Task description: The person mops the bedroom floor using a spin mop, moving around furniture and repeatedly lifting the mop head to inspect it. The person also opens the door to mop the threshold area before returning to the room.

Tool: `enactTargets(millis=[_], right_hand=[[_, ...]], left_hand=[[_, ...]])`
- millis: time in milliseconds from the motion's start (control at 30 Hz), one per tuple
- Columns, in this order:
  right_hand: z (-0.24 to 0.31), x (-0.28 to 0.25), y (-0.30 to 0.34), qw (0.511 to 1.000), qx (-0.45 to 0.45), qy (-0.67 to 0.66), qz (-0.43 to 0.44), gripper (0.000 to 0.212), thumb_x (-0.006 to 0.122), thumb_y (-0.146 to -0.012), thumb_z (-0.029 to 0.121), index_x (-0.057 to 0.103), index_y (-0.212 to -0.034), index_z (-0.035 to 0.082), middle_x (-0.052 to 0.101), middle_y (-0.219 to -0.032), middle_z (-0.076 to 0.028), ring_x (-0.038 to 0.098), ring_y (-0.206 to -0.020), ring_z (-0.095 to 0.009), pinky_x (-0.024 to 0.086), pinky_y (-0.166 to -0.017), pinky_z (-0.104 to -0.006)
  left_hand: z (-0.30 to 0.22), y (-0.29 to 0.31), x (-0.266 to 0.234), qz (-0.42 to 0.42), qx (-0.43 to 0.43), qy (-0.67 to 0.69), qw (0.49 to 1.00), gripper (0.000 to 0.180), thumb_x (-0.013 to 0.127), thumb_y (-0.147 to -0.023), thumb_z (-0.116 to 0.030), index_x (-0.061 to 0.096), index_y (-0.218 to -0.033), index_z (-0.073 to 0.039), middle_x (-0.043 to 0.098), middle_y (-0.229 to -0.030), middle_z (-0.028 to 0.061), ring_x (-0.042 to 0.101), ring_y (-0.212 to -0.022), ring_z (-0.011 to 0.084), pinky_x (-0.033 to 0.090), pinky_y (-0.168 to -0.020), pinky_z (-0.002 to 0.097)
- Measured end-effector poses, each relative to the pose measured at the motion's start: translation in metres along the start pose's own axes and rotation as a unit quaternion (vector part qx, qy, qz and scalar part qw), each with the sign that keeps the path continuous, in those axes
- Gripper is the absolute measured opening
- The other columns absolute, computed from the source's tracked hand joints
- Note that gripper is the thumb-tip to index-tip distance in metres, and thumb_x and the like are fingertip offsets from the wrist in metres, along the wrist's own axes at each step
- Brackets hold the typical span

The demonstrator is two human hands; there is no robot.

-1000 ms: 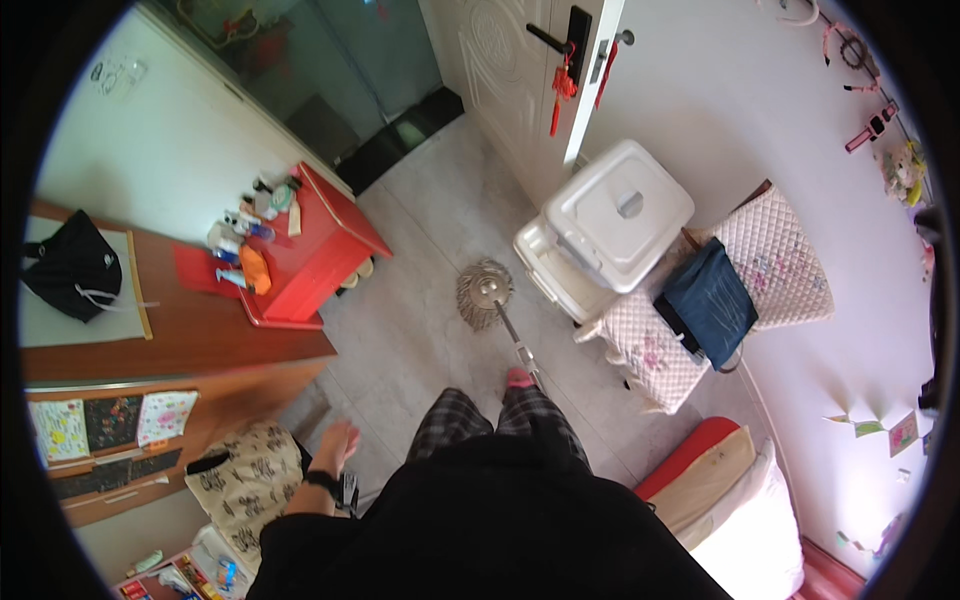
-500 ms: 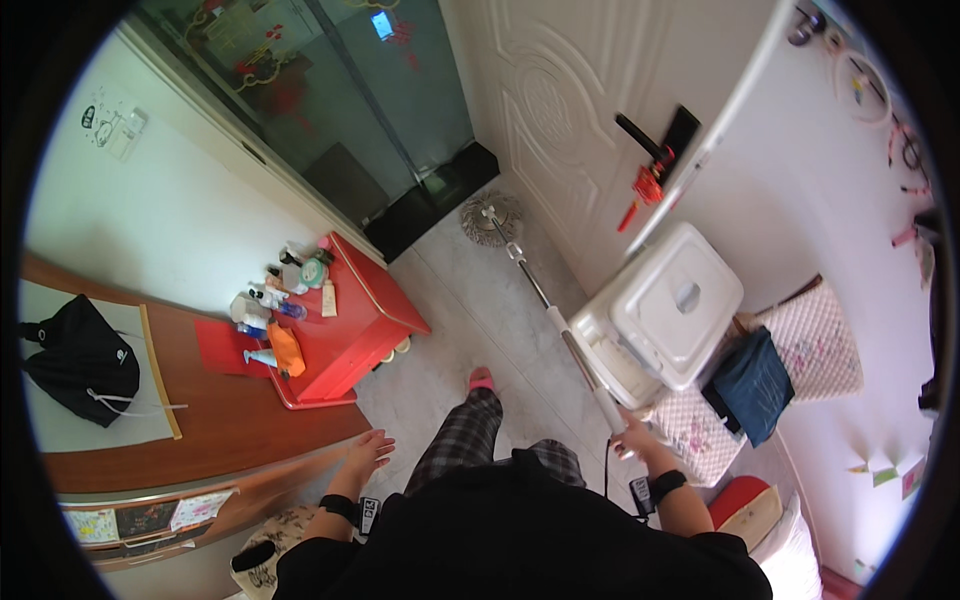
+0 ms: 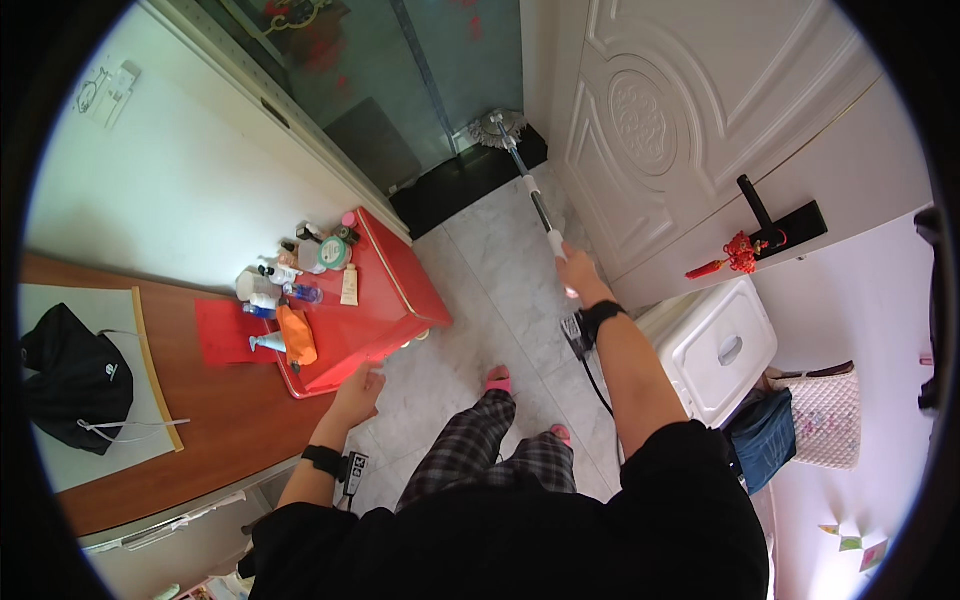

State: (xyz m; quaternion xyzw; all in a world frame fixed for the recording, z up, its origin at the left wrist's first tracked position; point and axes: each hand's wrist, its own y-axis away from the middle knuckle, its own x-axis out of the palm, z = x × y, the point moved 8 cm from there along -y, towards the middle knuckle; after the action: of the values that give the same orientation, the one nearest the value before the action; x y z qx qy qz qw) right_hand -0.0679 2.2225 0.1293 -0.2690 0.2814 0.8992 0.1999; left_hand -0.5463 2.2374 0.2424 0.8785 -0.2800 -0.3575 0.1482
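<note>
My right hand is wrapped round the white grip of a mop, with that arm stretched forward. The mop slants away from me, and its grey string head lies at the far end, by the black threshold and the glass door. My left hand hangs beside the front of the red cabinet, its fingers loosely bent and nothing in them. Straps with small devices are on both wrists.
Bottles and jars crowd the red cabinet on the left. A panelled white door with a black handle stands on the right. Nearer, a white lidded bin sits beside a patterned chair holding folded blue cloth.
My right hand has gone forward with the mop, and the mop head has moved from the floor tiles to the threshold. My left hand's fingers have curled more. The view has shifted forward.
</note>
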Motion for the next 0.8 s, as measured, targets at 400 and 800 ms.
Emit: enactTargets(millis=[400,800], right_hand=[[-0.266,-0.141,0.532,0.985,0.036,0.155,0.06,0.042,0.056,-0.083,0.019,0.049,-0.124,0.014,0.063,-0.08,-0.021,0.061,-0.067,-0.037,0.05,-0.06,-0.0441],[-0.131,-0.11,0.299,0.977,-0.073,0.187,0.066,0.043,0.048,-0.088,0.029,0.044,-0.129,0.016,0.061,-0.094,-0.023,0.06,-0.082,-0.042,0.049,-0.067,-0.0455]], left_hand=[[0.179,0.1,0.094,0.096,-0.119,-0.23,0.961,0.027,0.054,-0.08,-0.027,0.058,-0.095,-0.006,0.063,-0.087,0.0187,0.06,-0.086,0.0369,0.048,-0.073,0.0422],[0.203,0.102,0.053,0.044,-0.164,-0.12,0.978,0.024,0.055,-0.081,-0.026,0.061,-0.094,-0.006,0.065,-0.081,0.0124,0.062,-0.08,0.0299,0.049,-0.071,0.0379]])
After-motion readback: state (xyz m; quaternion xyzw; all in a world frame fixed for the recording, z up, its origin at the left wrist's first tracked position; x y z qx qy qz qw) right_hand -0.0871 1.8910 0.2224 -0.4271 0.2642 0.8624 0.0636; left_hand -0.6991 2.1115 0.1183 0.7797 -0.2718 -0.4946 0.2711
